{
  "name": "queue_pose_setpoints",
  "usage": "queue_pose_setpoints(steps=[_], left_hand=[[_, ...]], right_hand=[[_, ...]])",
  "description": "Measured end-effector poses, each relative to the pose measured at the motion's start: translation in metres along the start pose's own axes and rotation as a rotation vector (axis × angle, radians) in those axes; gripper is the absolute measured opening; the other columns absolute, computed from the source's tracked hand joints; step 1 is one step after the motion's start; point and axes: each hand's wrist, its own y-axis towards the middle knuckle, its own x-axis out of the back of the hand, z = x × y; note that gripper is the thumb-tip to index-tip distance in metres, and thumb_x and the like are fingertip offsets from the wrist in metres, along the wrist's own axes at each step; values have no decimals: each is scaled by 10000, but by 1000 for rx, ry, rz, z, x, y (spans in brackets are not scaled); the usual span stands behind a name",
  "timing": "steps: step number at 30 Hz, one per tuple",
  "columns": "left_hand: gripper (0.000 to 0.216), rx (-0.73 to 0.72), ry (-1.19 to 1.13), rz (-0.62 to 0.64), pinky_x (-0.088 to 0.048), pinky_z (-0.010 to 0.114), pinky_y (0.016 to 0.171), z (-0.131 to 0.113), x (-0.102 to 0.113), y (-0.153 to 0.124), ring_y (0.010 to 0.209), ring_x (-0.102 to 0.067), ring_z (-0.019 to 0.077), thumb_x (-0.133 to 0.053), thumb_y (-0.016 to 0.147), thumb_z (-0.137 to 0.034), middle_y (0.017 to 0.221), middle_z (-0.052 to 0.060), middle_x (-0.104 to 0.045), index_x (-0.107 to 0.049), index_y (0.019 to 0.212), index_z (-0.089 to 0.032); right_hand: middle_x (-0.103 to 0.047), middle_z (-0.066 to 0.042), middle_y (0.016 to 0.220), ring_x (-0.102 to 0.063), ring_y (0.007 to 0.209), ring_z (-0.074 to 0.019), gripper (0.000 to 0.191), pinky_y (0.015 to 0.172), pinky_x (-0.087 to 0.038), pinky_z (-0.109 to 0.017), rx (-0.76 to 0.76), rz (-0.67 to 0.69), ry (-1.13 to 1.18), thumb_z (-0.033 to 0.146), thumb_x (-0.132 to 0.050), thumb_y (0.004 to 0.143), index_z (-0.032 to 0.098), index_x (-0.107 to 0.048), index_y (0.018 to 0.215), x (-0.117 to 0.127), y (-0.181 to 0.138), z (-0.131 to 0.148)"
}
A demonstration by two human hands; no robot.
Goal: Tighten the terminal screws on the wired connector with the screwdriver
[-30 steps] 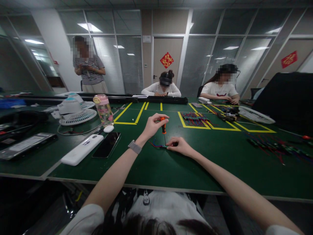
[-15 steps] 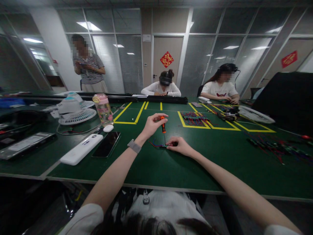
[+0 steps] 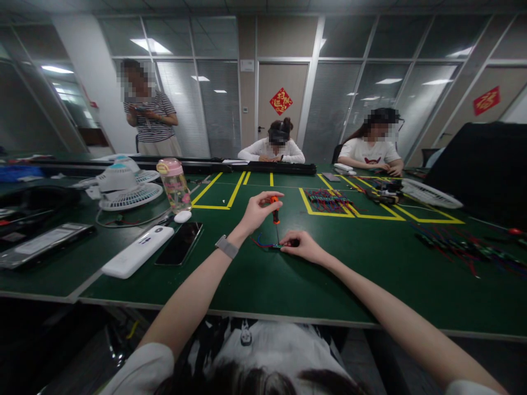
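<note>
My left hand (image 3: 258, 209) is closed around the top of an orange and black screwdriver (image 3: 275, 218), which stands nearly upright with its shaft pointing down. The shaft's tip meets a small green circuit board (image 3: 277, 246) on the table, with thin red and blue wires (image 3: 261, 241) trailing from its left end. On the board's right end, the fingers of my right hand (image 3: 302, 244) pinch it against the green tabletop (image 3: 255, 280). What lies right under the screwdriver tip is too small to make out.
Left of my hands lie a black phone (image 3: 180, 243), a white power bank (image 3: 138, 251), a pink-lidded bottle (image 3: 174, 185) and white fans (image 3: 129, 195). Wired boards (image 3: 327, 201) lie inside yellow tape, with more boards (image 3: 465, 247) at right. Two people sit opposite; another stands.
Both hands keep almost the same place, with the screwdriver still on the board. Its handle has turned slightly in my left fingers. The standing person's hands have shifted a little.
</note>
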Motion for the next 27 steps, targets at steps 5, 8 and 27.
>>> queue_pose_setpoints(steps=[5, 8, 27], left_hand=[[270, -9, -16, 32, -472, 300, 869, -2, -2, 0, 1007, -597, 181, -571, 838, -307, 1100, 79, -646, -686, 1057, -199], [344, 75, -205, 148, -498, 343, 846, -4, -3, 0, 980, -627, 202, -514, 870, -298, 1118, 110, -649, -621, 1175, -181], [335, 77, -174, 132, -503, 319, 797, -7, -4, -2, 833, -641, 167, -655, 777, -310, 940, 85, -683, -665, 1073, -153]], right_hand=[[-625, -35, 742, -553, 660, -138, 210, 615, -445, -269, -4, -10, 1, 332, -689, 722, 151, -715, 824, -1, 0, -1], [-623, -34, 739, -556, 663, -140, 195, 620, -448, -270, -2, -14, 5, 315, -692, 718, 148, -711, 817, -1, 0, 0], [-620, -34, 753, -557, 670, -135, 210, 629, -448, -268, 21, -1, -10, 329, -688, 731, 149, -713, 838, -1, 1, -4]])
